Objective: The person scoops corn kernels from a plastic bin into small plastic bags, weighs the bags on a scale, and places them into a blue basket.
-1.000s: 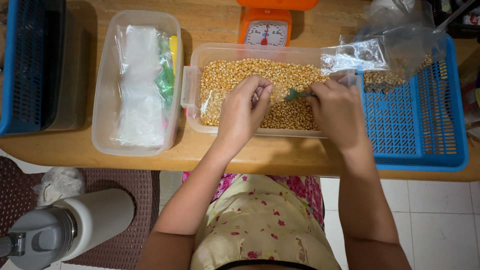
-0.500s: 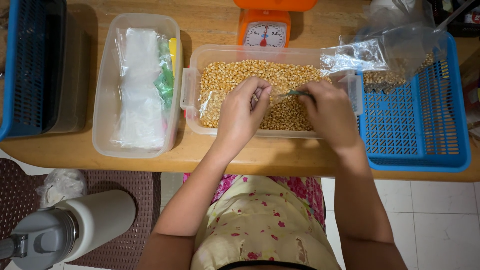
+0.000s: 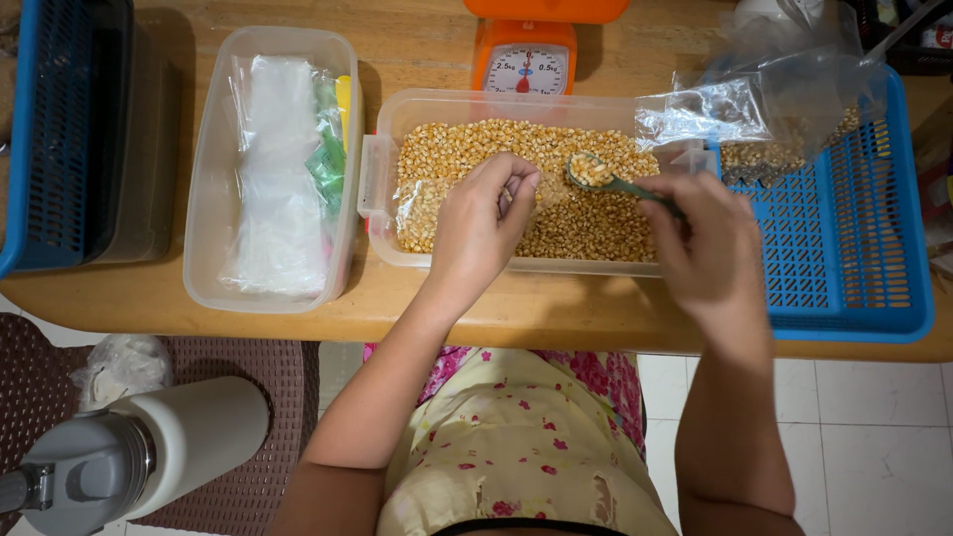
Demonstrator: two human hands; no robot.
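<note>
Corn kernel tub [image 3: 516,104] centred on table [image 3: 417,45]; bag tub [image 3: 273,169] at left, basket [image 3: 854,248] at right, kitchen scale [image 3: 523,62] behind.

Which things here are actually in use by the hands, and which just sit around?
In use: right hand holding green spoon heaped with corn; left hand over kernel tub; clear bag.

Sitting around: orange scale; bag tub; blue baskets; white flask.

bare-armed person in a pale yellow sleeveless dress printed with small pink and red flowers, dark trim below.
</note>
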